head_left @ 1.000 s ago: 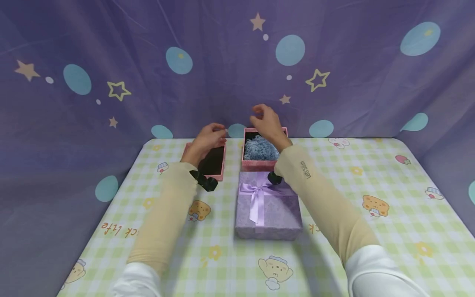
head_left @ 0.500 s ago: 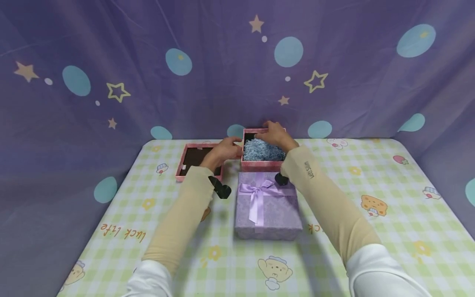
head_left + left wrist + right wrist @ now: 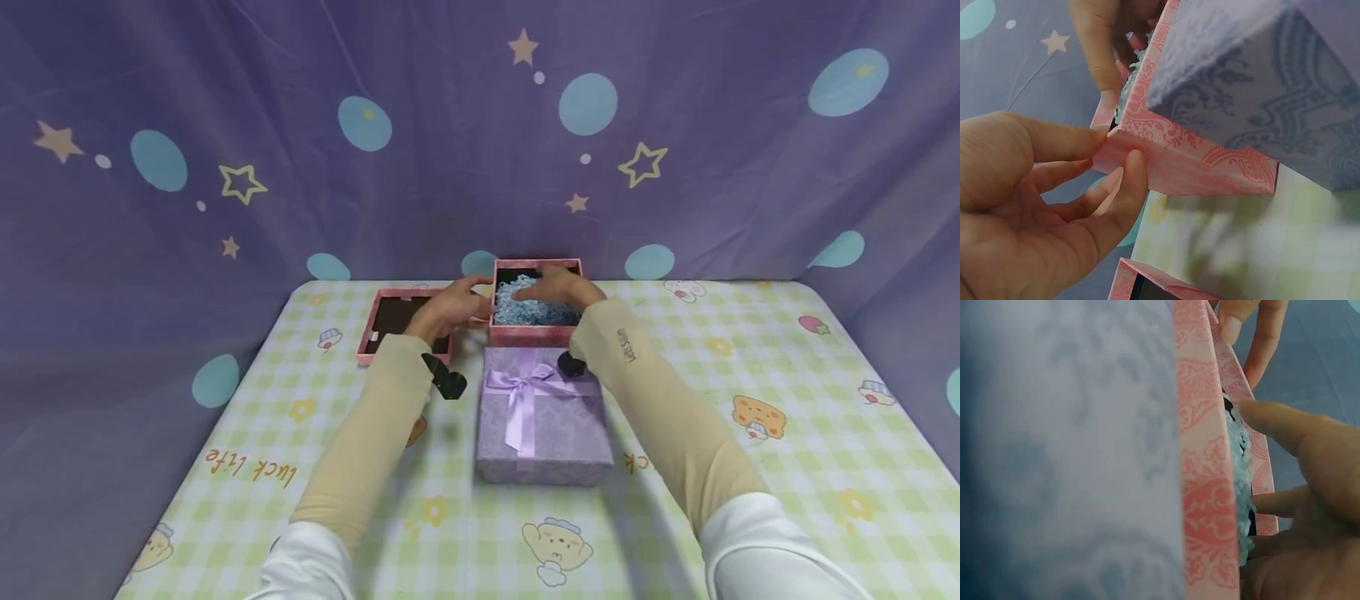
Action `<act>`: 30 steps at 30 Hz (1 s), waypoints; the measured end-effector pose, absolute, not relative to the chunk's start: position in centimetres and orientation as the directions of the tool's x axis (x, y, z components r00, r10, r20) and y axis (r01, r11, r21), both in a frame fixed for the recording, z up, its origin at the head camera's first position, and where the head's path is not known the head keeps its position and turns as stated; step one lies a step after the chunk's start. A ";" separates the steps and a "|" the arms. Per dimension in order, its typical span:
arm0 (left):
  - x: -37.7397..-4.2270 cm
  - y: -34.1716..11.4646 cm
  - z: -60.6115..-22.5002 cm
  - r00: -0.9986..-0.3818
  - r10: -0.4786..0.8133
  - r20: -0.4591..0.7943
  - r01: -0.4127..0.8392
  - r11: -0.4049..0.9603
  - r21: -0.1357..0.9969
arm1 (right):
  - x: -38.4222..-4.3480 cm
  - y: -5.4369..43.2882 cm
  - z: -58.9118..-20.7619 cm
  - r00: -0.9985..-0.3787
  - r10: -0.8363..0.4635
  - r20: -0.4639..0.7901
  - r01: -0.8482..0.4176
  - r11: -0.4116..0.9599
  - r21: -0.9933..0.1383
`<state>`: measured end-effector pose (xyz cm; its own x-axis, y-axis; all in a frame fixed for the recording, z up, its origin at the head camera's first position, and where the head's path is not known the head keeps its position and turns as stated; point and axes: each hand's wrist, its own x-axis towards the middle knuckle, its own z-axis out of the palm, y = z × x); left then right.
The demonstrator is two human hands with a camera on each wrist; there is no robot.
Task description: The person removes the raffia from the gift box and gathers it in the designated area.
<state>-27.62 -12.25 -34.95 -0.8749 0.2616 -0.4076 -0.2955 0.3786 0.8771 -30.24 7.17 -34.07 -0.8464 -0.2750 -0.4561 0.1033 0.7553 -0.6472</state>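
Two of your hands are at the pink box (image 3: 528, 336), which sits at the far side of the table, a bit right of the middle. Your right hand (image 3: 558, 287) is in over the box, with its fingers spread and the tips down on the curly blue strips (image 3: 513, 315) inside. So the blue strips lie right under that hand. Your left hand (image 3: 453, 307) is at the left side of the box, and its fingertips touch the wall and the rim at the corner. I cannot tell if those fingers pinch the wall or only rest on it. Left of the box, with a gap between, lies a low pink tray (image 3: 393, 315) with a dark inside, and your left wrist covers part of it. On the near side of the pink box sits a purple box (image 3: 558, 437) with a light purple bow (image 3: 520, 425) on top. Your tan sleeves (image 3: 360, 433) reach across a green and white checked cloth (image 3: 480, 558). Behind it all hangs a purple curtain (image 3: 450, 100) with stars and blue balloons.
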 end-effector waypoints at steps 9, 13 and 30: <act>-27.4 -12.4 -34.9 -0.869 0.289 -0.401 -0.293 0.354 0.888 | -30.4 7.5 -35.1 -0.736 -0.345 -0.582 0.094 0.800 -0.593; -27.5 -12.5 -35.0 -0.866 0.287 -0.408 -0.304 0.345 0.888 | -30.5 7.7 -35.3 -0.712 -0.383 -0.588 0.075 0.791 -0.607; -27.7 -12.6 -35.1 -0.857 0.277 -0.435 -0.331 0.351 0.876 | -30.5 7.8 -35.7 -0.781 -0.454 -0.429 -0.067 0.743 -0.666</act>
